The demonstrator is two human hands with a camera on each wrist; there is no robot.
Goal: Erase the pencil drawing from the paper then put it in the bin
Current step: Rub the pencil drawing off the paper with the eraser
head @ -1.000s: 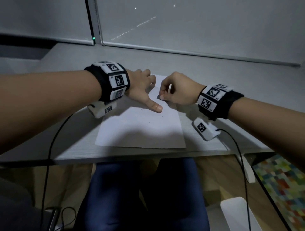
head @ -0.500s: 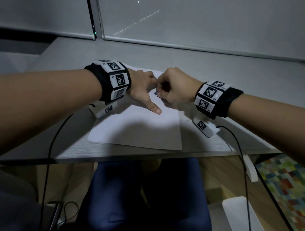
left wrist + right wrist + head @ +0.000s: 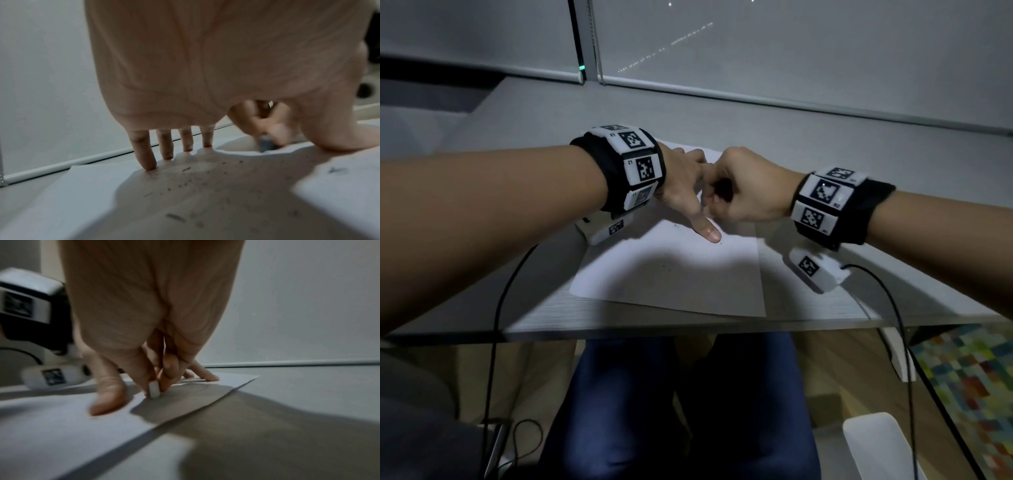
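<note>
eraser (image 3: 265,144) blurred (motion), drawing (image 3: 197,387) faint — shadowed

White paper (image 3: 688,274) on a pale grey woodgrain desk (image 3: 808,308), dark grey crumbs (image 3: 185,178) speckling the sheet. Whitish eraser (image 3: 153,390). Black wristbands (image 3: 619,171) carry black-and-white square codes. Far right, a multicoloured checkered floor (image 3: 969,377).

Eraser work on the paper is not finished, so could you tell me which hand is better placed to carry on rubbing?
Right. The right hand pinches the eraser against the paper, while the left hand lies spread on the sheet, pinning it.
</note>
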